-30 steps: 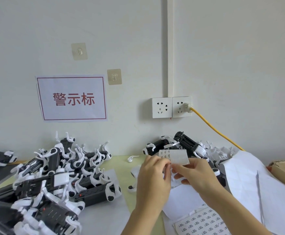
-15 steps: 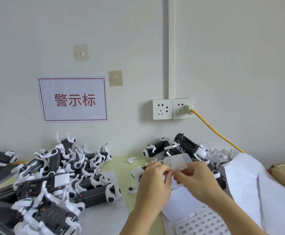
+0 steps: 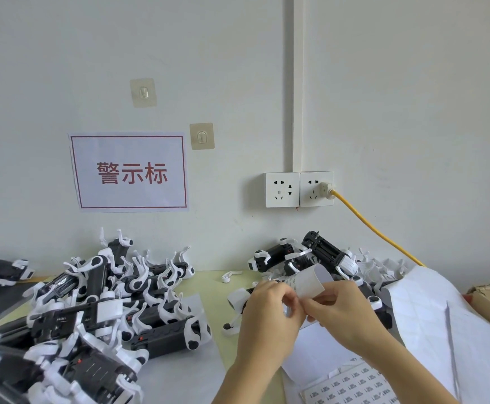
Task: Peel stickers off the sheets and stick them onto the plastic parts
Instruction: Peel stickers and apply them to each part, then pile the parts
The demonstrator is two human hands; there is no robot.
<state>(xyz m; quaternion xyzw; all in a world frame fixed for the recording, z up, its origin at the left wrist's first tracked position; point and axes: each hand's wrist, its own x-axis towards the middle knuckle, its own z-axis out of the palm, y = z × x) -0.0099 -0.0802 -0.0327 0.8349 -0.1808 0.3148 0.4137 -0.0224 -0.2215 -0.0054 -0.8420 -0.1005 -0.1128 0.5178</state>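
Hanging on the wall up-left of the hands, a red-bordered sign [image 3: 129, 172] reads "警示标". Both hands meet above the worktop [image 3: 208, 290]: left hand [image 3: 268, 312] and right hand [image 3: 344, 313] pinch a curled sticker strip [image 3: 311, 281]. Printed sticker sheets [image 3: 351, 384] lie just below the wrists, their print too small to read. Black-and-white plastic parts [image 3: 92, 304] pile left of the hands and behind them.

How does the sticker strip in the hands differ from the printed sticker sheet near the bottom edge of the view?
The sticker strip is held up off the table, pinched by the left hand and right hand; the sticker sheet lies on the table untouched. The strip curls over at its top, while the sheet lies flat. The strip shows a mostly blank white face; the sheet shows rows of small printed labels. Both are white paper.
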